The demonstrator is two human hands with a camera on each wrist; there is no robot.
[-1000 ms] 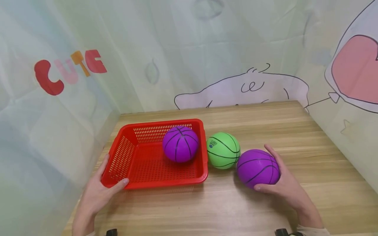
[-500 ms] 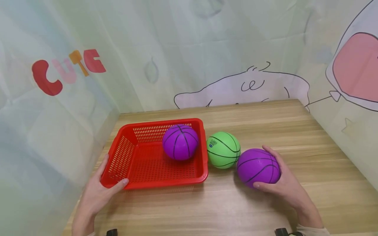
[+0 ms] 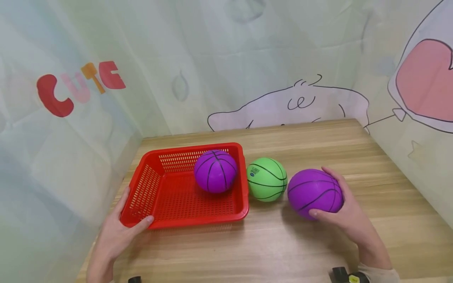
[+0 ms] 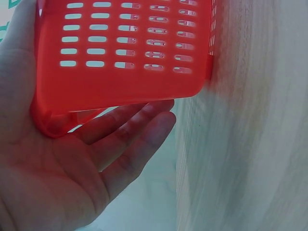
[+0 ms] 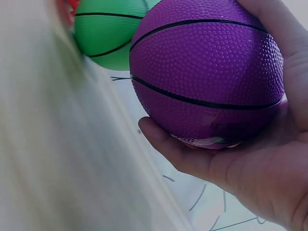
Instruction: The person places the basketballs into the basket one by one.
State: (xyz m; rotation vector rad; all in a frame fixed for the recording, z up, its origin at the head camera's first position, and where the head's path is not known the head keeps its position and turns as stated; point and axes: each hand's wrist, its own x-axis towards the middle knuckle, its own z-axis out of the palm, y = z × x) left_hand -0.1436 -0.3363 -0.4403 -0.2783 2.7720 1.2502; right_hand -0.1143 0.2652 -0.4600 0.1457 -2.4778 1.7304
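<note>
A red plastic basket [image 3: 194, 218] with slotted walls stands on the table, and a purple ball with black lines [image 3: 216, 171] sits inside it at the right. My left hand [image 3: 115, 232] holds the basket's near left corner, thumb on the front rim and fingers along the outer side. In the left wrist view the fingers [image 4: 139, 144] reach behind the basket wall. My right hand [image 3: 348, 212] grips a second purple ball [image 3: 315, 192], thumb in front and fingers around its right side. The right wrist view shows this ball [image 5: 207, 62] apart from the tabletop.
Between the basket and the held ball, a green ball [image 3: 267, 179] rests on the wooden table [image 3: 226, 255], close against the basket's right wall. Printed curtains [image 3: 184, 78] hang behind the table and at both sides.
My right hand has raised the purple ball off the table and shifted it slightly right and away from me. My left hand, the basket and the green ball stay in place.
</note>
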